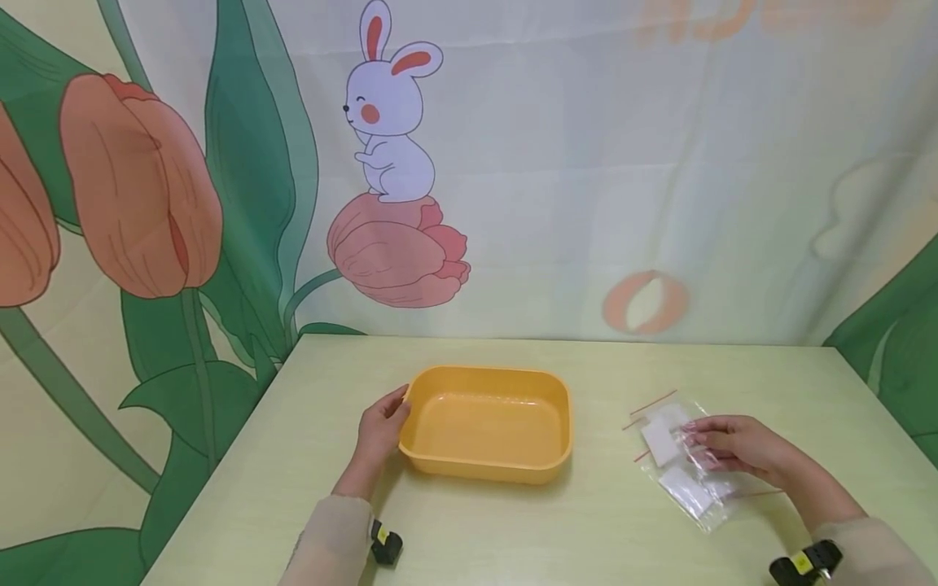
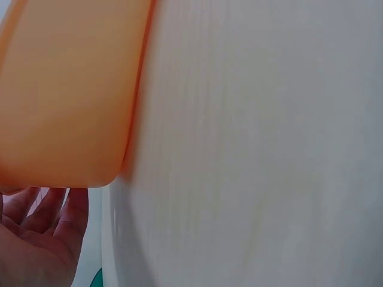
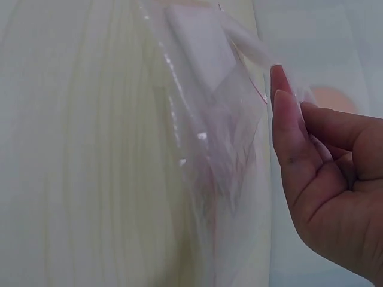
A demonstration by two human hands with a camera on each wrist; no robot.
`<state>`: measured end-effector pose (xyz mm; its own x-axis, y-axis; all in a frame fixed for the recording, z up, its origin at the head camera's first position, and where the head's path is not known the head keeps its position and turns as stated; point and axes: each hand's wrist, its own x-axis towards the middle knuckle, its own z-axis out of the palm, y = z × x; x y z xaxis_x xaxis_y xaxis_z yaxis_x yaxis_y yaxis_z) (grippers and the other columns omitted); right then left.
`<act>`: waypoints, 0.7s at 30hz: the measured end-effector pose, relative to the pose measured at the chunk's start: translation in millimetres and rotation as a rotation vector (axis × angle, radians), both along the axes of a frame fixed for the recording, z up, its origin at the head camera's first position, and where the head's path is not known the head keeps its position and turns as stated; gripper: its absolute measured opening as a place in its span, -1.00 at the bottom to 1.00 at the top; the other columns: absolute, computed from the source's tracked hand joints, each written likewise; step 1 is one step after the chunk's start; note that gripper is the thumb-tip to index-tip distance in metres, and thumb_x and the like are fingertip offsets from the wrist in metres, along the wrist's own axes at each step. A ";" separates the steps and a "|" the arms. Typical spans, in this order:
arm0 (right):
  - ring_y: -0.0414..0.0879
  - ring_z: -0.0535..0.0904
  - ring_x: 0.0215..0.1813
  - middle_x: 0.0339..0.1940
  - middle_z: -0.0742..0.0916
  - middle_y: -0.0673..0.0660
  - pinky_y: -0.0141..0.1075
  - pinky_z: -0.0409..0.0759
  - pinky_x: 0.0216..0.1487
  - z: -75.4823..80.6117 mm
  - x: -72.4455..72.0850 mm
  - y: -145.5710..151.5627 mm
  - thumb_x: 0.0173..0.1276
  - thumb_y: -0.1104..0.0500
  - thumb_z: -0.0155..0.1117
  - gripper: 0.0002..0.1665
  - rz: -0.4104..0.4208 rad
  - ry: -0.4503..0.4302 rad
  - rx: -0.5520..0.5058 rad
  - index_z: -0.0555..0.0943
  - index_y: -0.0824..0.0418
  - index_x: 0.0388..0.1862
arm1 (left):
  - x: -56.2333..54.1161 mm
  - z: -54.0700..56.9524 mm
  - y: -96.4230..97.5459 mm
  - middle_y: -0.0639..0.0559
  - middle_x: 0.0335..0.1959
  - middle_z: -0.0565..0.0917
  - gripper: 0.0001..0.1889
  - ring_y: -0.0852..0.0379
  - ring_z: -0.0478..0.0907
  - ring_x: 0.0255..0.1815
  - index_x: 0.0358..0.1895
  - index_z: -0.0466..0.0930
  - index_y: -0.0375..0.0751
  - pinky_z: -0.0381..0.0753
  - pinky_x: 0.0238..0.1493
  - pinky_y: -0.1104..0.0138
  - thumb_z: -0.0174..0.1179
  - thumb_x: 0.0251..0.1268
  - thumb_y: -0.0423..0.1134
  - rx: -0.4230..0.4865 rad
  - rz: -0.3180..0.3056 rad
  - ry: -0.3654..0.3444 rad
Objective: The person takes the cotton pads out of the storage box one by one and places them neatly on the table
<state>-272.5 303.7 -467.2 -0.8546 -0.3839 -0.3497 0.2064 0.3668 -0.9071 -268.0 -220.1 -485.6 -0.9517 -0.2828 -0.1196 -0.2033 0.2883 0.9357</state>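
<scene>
A yellow rectangular plastic basin (image 1: 484, 470) stands on the table. At its left end my left hand (image 1: 381, 427) holds the rim and outer wall; in the left wrist view the fingers (image 2: 72, 221) bend against that end, their tips partly hidden. Over on the right, my right hand (image 1: 743, 446) pinches a clear zip bag (image 1: 696, 452) between thumb and fingers. Beneath it lie several more clear zip bags (image 1: 686, 491) with red seal lines and white flat contents. In the right wrist view the bag (image 3: 203, 54) hangs beside the fingertips.
The pale wooden-looking table (image 1: 513, 537) ends at the back against a printed cloth (image 1: 550, 163) with a rabbit and tulips. Each wrist wears a small black camera, one by the left sleeve (image 1: 326, 541), one by the right sleeve (image 1: 875, 549).
</scene>
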 end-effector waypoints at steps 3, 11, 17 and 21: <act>-0.31 0.68 -0.20 -0.16 0.78 -0.17 -0.39 0.77 -0.14 1.7 0.4 -1.3 0.60 0.26 0.04 -0.46 -0.026 0.018 0.075 0.33 0.65 0.36 | -0.4 0.1 0.2 -0.38 0.46 0.45 -0.54 -0.27 0.37 0.52 0.48 0.41 -0.25 0.42 0.55 -0.05 0.01 0.60 -0.28 0.004 -0.001 -0.006; -0.25 0.65 -0.23 -0.22 0.76 -0.08 -0.38 0.77 -0.19 1.0 -1.2 -2.8 0.58 0.28 0.06 -0.51 -0.074 0.036 0.167 0.38 0.63 0.31 | -0.7 1.3 0.6 -0.39 0.45 0.46 -0.54 -0.28 0.37 0.52 0.48 0.40 -0.25 0.42 0.55 -0.05 0.01 0.60 -0.28 -0.004 -0.004 -0.004; -0.18 0.61 -0.27 -0.24 0.73 0.04 -0.37 0.76 -0.26 -0.5 -0.3 -6.4 0.55 0.28 0.10 -0.55 -0.113 0.074 0.281 0.44 0.60 0.25 | -1.5 0.3 0.4 -0.38 0.46 0.45 -0.53 -0.27 0.37 0.52 0.48 0.40 -0.25 0.41 0.56 -0.04 0.01 0.60 -0.28 0.002 -0.001 -0.004; -0.18 0.60 -0.34 -0.31 0.72 0.05 -0.36 0.73 -0.33 -1.7 1.8 -8.5 0.52 0.30 0.14 -0.58 -0.129 0.103 0.330 0.47 0.60 0.21 | -1.8 -0.6 1.0 -0.38 0.45 0.46 -0.53 -0.27 0.38 0.51 0.48 0.40 -0.25 0.42 0.55 -0.04 0.01 0.60 -0.28 0.001 0.002 -0.005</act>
<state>-270.7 295.2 -468.9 -0.9257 -0.1522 -0.3463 0.1835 0.6199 -0.7630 -269.8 -219.1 -486.3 -0.9506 -0.2844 -0.1245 -0.2084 0.2873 0.9349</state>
